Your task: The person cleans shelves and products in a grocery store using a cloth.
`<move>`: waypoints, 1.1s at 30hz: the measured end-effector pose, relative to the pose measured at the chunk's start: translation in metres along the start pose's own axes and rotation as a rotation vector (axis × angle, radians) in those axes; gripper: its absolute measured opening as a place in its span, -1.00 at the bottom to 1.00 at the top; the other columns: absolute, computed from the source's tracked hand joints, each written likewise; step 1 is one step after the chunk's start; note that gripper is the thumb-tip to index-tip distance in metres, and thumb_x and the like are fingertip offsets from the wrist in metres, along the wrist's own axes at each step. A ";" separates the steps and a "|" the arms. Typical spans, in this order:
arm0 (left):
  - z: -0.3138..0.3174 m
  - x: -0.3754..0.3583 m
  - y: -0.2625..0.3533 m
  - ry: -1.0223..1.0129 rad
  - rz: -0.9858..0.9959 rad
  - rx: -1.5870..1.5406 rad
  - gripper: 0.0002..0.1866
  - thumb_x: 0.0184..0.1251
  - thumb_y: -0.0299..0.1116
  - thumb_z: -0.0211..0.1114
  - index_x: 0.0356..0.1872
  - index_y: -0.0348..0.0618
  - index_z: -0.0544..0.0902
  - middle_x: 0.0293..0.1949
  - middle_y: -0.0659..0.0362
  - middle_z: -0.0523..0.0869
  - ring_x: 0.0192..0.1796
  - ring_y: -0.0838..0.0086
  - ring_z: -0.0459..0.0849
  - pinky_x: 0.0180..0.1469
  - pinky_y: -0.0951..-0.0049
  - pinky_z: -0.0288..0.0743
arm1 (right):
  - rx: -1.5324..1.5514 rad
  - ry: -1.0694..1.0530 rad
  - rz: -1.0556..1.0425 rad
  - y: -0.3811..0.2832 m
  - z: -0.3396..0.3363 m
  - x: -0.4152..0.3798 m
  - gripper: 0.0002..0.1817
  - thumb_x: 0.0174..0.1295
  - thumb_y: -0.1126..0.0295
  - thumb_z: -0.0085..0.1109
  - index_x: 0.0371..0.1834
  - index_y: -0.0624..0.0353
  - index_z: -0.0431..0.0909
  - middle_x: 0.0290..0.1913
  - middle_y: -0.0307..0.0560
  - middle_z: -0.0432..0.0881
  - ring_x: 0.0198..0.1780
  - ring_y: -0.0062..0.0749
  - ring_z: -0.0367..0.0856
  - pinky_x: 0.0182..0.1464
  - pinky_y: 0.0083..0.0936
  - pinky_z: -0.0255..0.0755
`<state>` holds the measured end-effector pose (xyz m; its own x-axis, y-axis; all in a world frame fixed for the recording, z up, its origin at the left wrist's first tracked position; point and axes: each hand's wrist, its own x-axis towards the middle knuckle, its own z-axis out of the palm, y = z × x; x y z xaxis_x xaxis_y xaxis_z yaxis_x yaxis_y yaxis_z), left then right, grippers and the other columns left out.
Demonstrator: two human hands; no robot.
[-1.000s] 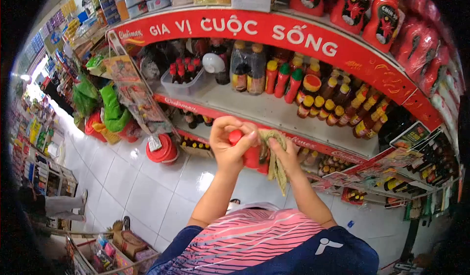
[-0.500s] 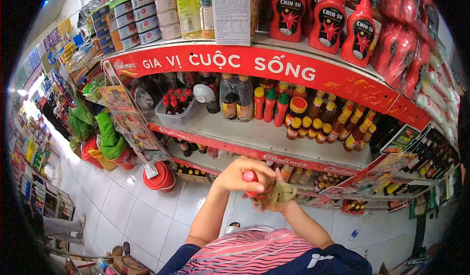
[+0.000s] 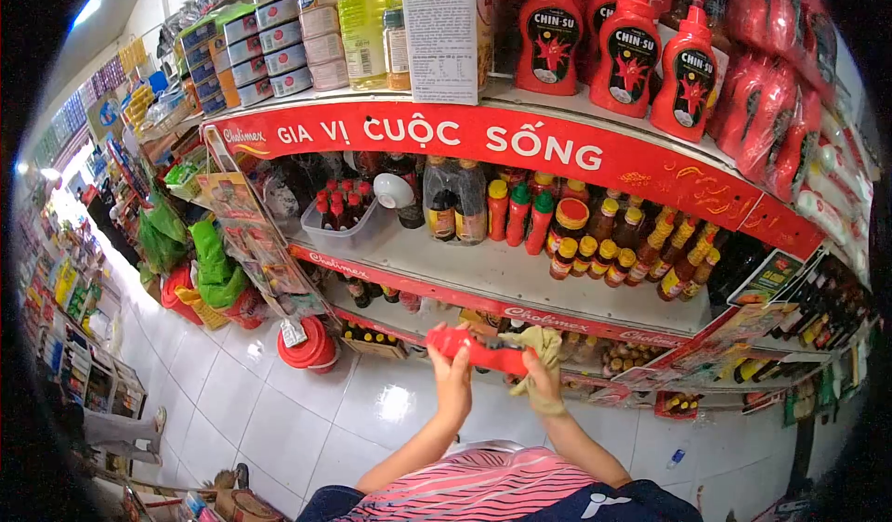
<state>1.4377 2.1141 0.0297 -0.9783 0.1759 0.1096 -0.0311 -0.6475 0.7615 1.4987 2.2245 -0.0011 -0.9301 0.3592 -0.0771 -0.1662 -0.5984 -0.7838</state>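
A red sauce bottle (image 3: pixel 491 357) lies sideways in the air in front of the shelves, its narrow end to the left and a dark label partly showing. My left hand (image 3: pixel 452 384) is closed round the narrow end. At the other end, my right hand (image 3: pixel 543 387) grips the bottle together with a crumpled beige cloth (image 3: pixel 541 344). Folds of the cloth cover part of that end and some of my right fingers.
Behind my hands, a curved shelf (image 3: pixel 400 254) holds several sauce bottles (image 3: pixel 618 243) and a plastic tub (image 3: pixel 339 234) of small bottles. Larger red chili sauce bottles (image 3: pixel 627 53) stand above. A red lidded bucket (image 3: pixel 311 347) sits on the tiled floor.
The bottle has turned from cap toward me to lying sideways. My hands have moved apart to its two ends, the cloth staying with my right hand. The view has shifted slightly.
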 end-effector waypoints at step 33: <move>0.287 0.160 0.171 -0.310 1.082 0.363 -0.53 0.00 -0.22 0.28 -0.19 -0.32 0.31 -0.38 0.13 0.50 -0.35 0.56 0.48 -0.31 0.59 0.39 | -1.285 0.057 -0.344 -0.096 -0.121 -0.093 -0.58 -0.22 0.33 0.27 -0.25 0.32 0.46 -0.34 0.10 0.53 -0.31 -0.11 0.52 -0.24 -0.39 0.38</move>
<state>1.3344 2.2442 0.3608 -0.3663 -0.1297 0.9214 0.8921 -0.3306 0.3081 1.6405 2.3356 0.0068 -0.8831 0.4032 0.2401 0.0661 0.6134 -0.7870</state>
